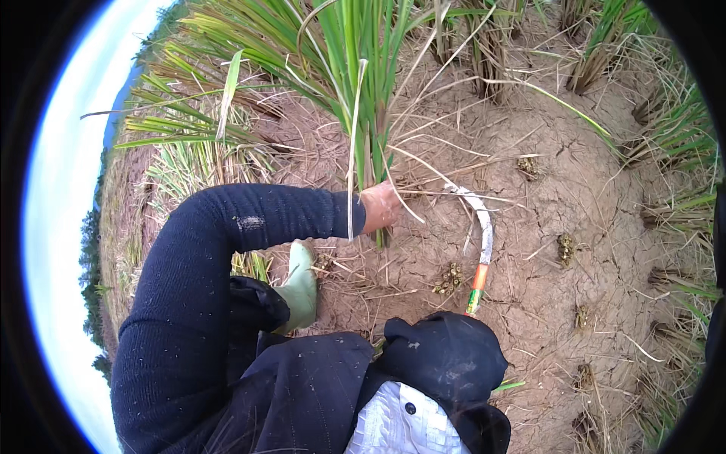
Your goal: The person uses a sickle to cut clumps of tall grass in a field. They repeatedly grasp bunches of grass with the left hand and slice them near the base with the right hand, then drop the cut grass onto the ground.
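My left hand (381, 207), at the end of a dark knitted sleeve, is closed around a bunch of rice stalks (366, 108). Long green leaves fan out from its far side, and short stalk ends show on the near side. Whether the bunch is cut free cannot be told. To the right, a sickle (485, 232) with a pale curved blade points its tip towards the bunch. Its orange and green handle (477, 289) runs behind my dark-clothed knee (448, 357). My right hand is out of view.
Cracked dry soil (527, 227) carries loose straw and cut rice stubble (448, 278), with another stubble clump (565, 248) to the right. Standing rice clumps (601, 51) grow along the far and right sides. My pale green boot (300, 289) is planted below the left forearm.
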Demonstrator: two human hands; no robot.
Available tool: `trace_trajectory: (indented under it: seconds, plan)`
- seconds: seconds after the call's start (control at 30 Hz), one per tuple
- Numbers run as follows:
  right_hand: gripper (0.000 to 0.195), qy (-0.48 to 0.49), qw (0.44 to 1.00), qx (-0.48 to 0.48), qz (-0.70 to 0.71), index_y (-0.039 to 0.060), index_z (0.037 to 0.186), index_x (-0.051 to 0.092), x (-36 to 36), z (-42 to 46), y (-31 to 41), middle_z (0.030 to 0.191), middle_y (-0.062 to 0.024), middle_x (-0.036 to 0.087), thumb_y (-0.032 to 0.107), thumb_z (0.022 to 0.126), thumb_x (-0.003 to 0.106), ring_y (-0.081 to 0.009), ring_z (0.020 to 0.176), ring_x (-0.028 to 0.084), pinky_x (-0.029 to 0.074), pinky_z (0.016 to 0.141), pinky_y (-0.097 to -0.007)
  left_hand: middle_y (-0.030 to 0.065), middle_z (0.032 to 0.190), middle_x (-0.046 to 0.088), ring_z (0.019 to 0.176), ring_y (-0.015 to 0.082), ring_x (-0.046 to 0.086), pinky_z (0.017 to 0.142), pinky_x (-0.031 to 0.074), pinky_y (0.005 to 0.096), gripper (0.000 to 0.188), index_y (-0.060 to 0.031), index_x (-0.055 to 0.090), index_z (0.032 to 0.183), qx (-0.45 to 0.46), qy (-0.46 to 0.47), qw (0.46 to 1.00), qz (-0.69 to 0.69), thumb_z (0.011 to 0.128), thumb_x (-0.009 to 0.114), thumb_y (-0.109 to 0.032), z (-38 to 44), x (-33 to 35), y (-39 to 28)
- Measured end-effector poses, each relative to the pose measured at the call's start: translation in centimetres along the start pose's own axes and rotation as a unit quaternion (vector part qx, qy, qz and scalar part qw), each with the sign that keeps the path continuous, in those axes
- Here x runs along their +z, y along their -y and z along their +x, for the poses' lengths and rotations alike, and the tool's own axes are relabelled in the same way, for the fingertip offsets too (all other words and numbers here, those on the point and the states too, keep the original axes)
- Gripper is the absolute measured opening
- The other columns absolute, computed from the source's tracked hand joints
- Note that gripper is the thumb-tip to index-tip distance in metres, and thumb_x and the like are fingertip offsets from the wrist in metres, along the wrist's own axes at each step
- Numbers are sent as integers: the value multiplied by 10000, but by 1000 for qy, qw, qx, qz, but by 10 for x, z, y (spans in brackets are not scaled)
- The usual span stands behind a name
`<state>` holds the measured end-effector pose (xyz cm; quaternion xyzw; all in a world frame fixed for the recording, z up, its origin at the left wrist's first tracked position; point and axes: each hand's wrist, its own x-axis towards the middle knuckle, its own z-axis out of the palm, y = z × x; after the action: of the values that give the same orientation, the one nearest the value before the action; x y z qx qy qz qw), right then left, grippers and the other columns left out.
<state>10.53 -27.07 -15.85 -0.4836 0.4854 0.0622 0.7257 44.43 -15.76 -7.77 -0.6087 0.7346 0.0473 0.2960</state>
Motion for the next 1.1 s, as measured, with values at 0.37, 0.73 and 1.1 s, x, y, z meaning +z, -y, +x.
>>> trace_trajectory:
  seconds: [0.37,0.73,1.1]
  plan:
    - [201,150,980,-114,-59,43,914,428,91,110,117,555,-18,422,7,732,506,-133,333,434,361,291,-277,105,996,521,926,221,519,764,390,357,168,-59,618,789,-220,114,968,24,703,542,-182,-66,15,85]
    - [271,221,942,-86,-239,45,994,430,169,155,157,593,-62,477,2,730,468,-153,374,479,385,316,-300,215,1413,199,1321,305,191,1074,87,451,801,-197,78,1415,-344,197,917,32,779,563,-218,-2,62,154]
    - [219,274,904,-97,-313,19,929,427,190,186,197,700,-101,527,73,757,552,-147,395,516,423,335,-307,4,819,661,846,186,605,815,339,418,135,-164,670,846,-307,198,930,30,774,555,-172,6,80,177]
